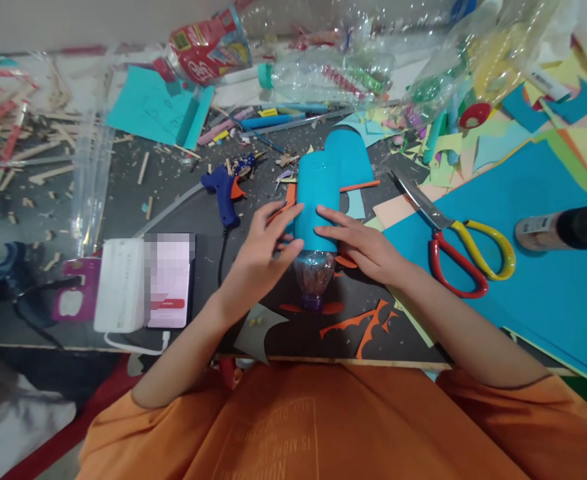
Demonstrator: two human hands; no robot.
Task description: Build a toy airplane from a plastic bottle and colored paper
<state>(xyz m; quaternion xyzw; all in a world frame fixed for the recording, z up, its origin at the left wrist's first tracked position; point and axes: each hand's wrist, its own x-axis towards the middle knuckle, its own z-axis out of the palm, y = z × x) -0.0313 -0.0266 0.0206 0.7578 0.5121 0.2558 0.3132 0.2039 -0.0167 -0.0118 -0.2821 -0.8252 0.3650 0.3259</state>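
A small clear bottle (314, 273) lies with its purple cap toward me, its body wrapped in blue paper (318, 193). My left hand (268, 247) touches the left side of the wrap, fingers apart. On the right side my right hand (356, 240) rests its stretched fingertips on the blue wrap. Beyond the bottle is a rounded blue paper piece (350, 159). Orange paper shows beside and partly under the bottle. Orange scraps (370, 327) lie nearer the table edge.
Scissors (448, 230) with red and yellow handles lie to the right, near a black-capped bottle (563, 229). A blue glue gun (223, 190), a phone (170, 280) and a white power bank (119, 285) are left. Plastic bottles (318, 77) and paper scraps line the back.
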